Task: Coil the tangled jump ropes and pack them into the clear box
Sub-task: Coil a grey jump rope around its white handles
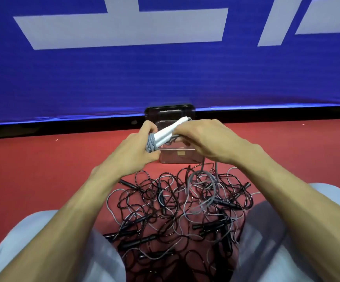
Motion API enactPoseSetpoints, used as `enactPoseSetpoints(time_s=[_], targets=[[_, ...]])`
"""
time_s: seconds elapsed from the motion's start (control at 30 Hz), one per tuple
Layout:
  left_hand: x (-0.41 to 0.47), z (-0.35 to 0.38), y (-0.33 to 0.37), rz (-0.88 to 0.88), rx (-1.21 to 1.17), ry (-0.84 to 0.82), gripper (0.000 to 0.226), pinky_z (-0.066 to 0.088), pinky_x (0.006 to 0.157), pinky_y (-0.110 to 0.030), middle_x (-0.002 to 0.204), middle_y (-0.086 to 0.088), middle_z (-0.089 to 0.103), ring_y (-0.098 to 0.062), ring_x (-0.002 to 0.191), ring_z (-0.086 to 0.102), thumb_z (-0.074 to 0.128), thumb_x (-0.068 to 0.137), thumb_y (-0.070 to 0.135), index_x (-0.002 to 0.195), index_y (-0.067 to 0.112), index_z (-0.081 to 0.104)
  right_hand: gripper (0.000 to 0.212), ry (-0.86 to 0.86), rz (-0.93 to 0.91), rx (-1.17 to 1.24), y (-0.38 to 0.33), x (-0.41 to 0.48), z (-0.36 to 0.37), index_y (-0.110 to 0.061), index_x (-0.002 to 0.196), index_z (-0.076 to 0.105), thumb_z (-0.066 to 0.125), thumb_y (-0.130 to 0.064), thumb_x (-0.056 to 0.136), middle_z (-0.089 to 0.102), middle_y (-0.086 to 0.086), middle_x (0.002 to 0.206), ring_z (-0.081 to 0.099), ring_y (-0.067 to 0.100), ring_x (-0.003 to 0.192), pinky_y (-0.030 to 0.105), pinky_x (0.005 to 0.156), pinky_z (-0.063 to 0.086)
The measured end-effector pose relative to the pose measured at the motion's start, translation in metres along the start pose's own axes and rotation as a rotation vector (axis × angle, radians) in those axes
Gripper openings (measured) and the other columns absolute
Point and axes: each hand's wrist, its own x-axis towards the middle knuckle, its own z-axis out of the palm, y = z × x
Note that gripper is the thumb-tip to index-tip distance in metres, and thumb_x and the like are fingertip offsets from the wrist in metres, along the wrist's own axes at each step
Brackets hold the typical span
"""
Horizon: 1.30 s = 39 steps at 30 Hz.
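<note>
My left hand (137, 148) grips a grey jump rope bundle (152, 144) wound around its white handles (170, 130). My right hand (203, 136) holds the other side of the same rope, and a loose grey tail (212, 186) hangs from it down into the pile. Both hands hover just above the clear box (180, 156), which stands on the red floor against the wall; its inside is mostly hidden by my hands. A tangled pile of black and grey jump ropes (177, 210) with black handles lies between my knees.
A blue banner wall (165, 74) with white shapes rises right behind the box. Red floor (43, 169) stretches to both sides. My knees in light grey trousers (22, 251) flank the pile at the bottom.
</note>
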Motion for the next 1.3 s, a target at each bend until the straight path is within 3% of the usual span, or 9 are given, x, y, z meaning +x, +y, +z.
enactPoseSetpoints(time_s=[0.13,0.3,0.4,0.53,0.7,0.8,1.03,1.2,1.3], targets=[[0.000,-0.003,0.006,0.044,0.015,0.032,0.036,0.044,0.060,-0.039,0.075,0.003,0.057,-0.022,0.065,0.051,0.068,0.079,0.024,0.110,0.030,0.052,0.020,0.190,-0.003,0.012,0.005,0.003,-0.001,-0.023,0.104,0.065,0.051,-0.036,0.097,0.068,-0.005,0.096,0.062,0.024,0.086,0.040,0.064,0.049],[-0.005,-0.003,0.013,0.048,0.276,0.014,0.054,0.040,0.056,-0.034,0.066,0.005,0.053,-0.020,0.065,0.052,0.065,0.070,0.076,0.076,0.027,0.044,0.023,0.309,0.012,0.065,0.004,0.004,-0.001,-0.022,0.084,0.071,0.064,-0.043,0.079,0.064,-0.004,0.081,0.058,0.019,0.073,0.040,0.055,0.048],[-0.006,0.001,0.017,0.157,0.422,0.067,0.053,0.036,0.054,-0.031,0.062,0.005,0.052,-0.019,0.063,0.052,0.057,0.076,0.077,0.078,0.024,0.050,0.031,0.291,0.072,0.099,0.007,0.005,0.001,-0.020,0.076,0.067,0.075,-0.048,0.068,0.058,-0.006,0.078,0.052,0.015,0.068,0.039,0.056,0.047],[-0.011,-0.002,0.017,0.240,-0.003,-0.097,0.030,0.038,0.053,-0.030,0.065,0.004,0.056,-0.013,0.056,0.047,0.064,0.082,0.057,0.086,0.028,0.062,0.030,0.167,0.280,0.533,0.013,0.005,-0.007,-0.020,0.076,0.068,0.089,-0.032,0.059,0.062,-0.003,0.083,0.057,0.009,0.072,0.026,0.068,0.047],[-0.009,-0.004,0.021,0.213,-0.473,-0.116,0.048,0.044,0.055,-0.031,0.073,-0.002,0.063,-0.018,0.058,0.053,0.058,0.074,0.049,0.104,0.013,0.066,0.010,-0.007,0.322,1.127,0.015,0.002,-0.010,-0.006,0.086,0.065,0.063,0.005,0.085,0.066,-0.001,0.076,0.058,0.011,0.065,0.020,0.056,0.044],[-0.006,-0.009,0.018,0.110,-0.698,-0.051,0.046,0.043,0.047,-0.027,0.066,0.000,0.061,-0.020,0.053,0.056,0.060,0.069,0.041,0.101,0.008,0.061,0.012,0.033,0.376,1.311,0.013,0.006,-0.006,-0.005,0.082,0.060,0.057,0.004,0.088,0.058,0.000,0.065,0.053,0.008,0.055,0.016,0.052,0.043],[-0.001,-0.015,0.023,-0.075,-1.061,0.036,0.052,0.037,0.041,-0.023,0.071,-0.018,0.064,-0.027,0.049,0.054,0.050,0.086,0.015,0.134,0.034,0.052,0.023,-0.279,0.422,1.073,0.010,0.009,0.006,0.002,0.095,0.058,0.050,-0.019,0.099,0.064,0.006,0.073,0.058,0.013,0.060,0.019,0.056,0.049],[0.005,-0.012,0.019,-0.188,-1.071,0.124,0.015,0.042,0.043,-0.026,0.075,-0.018,0.065,-0.029,0.052,0.056,0.053,0.091,0.010,0.104,0.011,0.061,0.015,-0.335,0.447,0.577,0.019,0.010,0.017,-0.013,0.089,0.064,0.075,-0.021,0.083,0.062,-0.001,0.076,0.058,0.015,0.069,0.041,0.075,0.055],[0.010,-0.012,0.011,-0.281,-0.988,0.171,0.005,0.044,0.046,-0.027,0.077,-0.015,0.067,-0.027,0.051,0.057,0.055,0.094,0.010,0.096,0.010,0.060,0.012,-0.380,0.456,0.368,0.023,0.009,0.017,-0.022,0.081,0.060,0.071,-0.022,0.086,0.060,-0.007,0.072,0.059,0.016,0.072,0.033,0.070,0.051]])
